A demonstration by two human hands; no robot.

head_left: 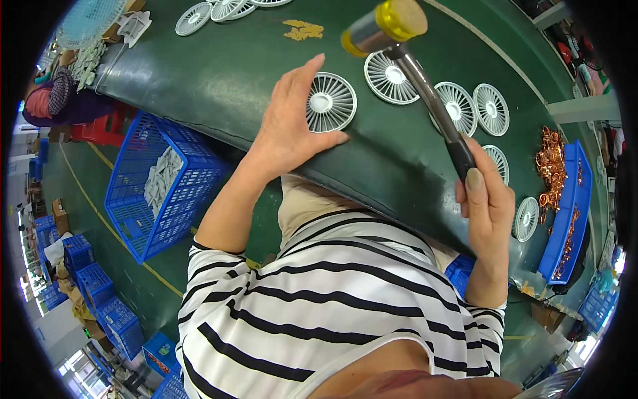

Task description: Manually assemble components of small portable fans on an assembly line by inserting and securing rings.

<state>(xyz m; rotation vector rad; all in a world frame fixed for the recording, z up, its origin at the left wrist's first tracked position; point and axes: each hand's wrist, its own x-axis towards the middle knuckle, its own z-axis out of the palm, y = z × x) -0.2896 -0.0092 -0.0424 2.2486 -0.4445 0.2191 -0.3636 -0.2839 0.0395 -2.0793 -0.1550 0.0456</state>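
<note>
My right hand [488,206] is wrapped round the black grip of a mallet [425,93]. Its metal head with yellow plastic faces is raised over the green worktable [219,86]. My left hand [286,120] spreads its thumb and fingers around the left side of a round white spoked disc [332,103], which lies on the table. The hand covers part of its left edge; whether they touch I cannot tell. Beyond the mallet lies another white disc [389,76], and the mallet's handle partly hides a third disc [452,106].
More discs lie at right and far left. Copper-coloured rings [551,166] are heaped beside a long blue tray [565,219]. A blue crate [133,193] with grey-white parts stands left of the table edge. A person [56,100] sits at far left.
</note>
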